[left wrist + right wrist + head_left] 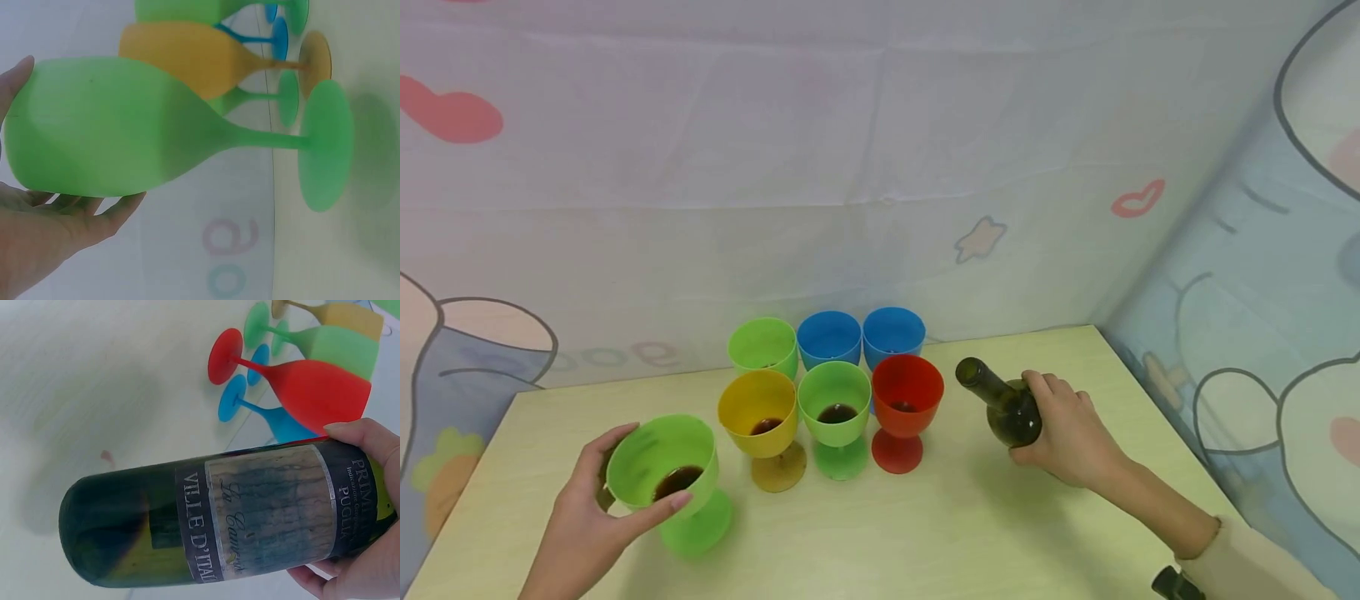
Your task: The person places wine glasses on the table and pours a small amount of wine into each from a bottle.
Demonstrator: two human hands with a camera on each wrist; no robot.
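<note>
My left hand [576, 521] grips a light green plastic wine glass [658, 446] by its bowl, thumb in front and fingers around the far side. Dark liquid lies in the bottom of that bowl. In the left wrist view the foot [326, 147] of the glass is close over the table, its shadow beside it. My right hand [1075, 433] holds a dark green wine bottle [1011, 412] around its upper body. The bottle's open neck leans toward the left. In the right wrist view its label [269, 509] faces the camera, and its bottom is above the table.
Between my hands a yellow glass [760, 408], a green glass [835, 400] and a red glass [906, 392] stand in a front row, dark liquid in each. Behind them are another green glass [763, 342] and two blue glasses [829, 333]. A dark bottle top [1172, 583] shows near my right sleeve.
</note>
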